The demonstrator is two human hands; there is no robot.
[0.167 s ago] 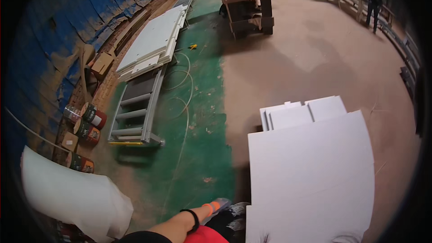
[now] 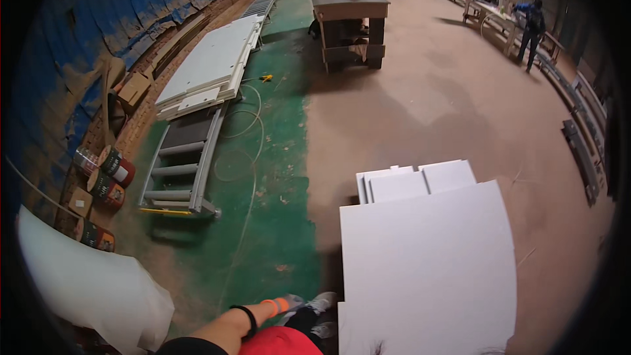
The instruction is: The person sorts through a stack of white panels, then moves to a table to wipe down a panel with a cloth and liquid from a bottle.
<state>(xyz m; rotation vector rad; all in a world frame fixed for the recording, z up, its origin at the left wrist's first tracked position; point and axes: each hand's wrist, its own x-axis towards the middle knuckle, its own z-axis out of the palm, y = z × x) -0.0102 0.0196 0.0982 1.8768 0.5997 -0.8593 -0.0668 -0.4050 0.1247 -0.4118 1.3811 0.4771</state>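
My left hand [image 2: 286, 303], in a grey glove with an orange cuff, reaches forward from the lower edge, with a black band round the forearm. Its small, slightly blurred fingers look stretched out, and nothing shows in them. It hangs over the green floor just left of my shoes [image 2: 323, 302], apart from the boards. To its right lies a stack of white boards [image 2: 427, 250], a large one on top and smaller pieces [image 2: 399, 187] jutting out at the far end. My right hand is out of view.
A roller conveyor [image 2: 181, 169] carrying white panels [image 2: 209, 59] runs along the left. Paint-type buckets [image 2: 105, 187] and a white wrapped roll [image 2: 92, 276] stand beside it. A hose [image 2: 255, 177] lies on the floor. Ahead is a workbench [image 2: 348, 6]; far right, another person [image 2: 531, 29].
The whole view has shifted, so the boards, conveyor and bench sit farther left and more of the far end shows. My left hand also appears farther left, still apart from the boards.
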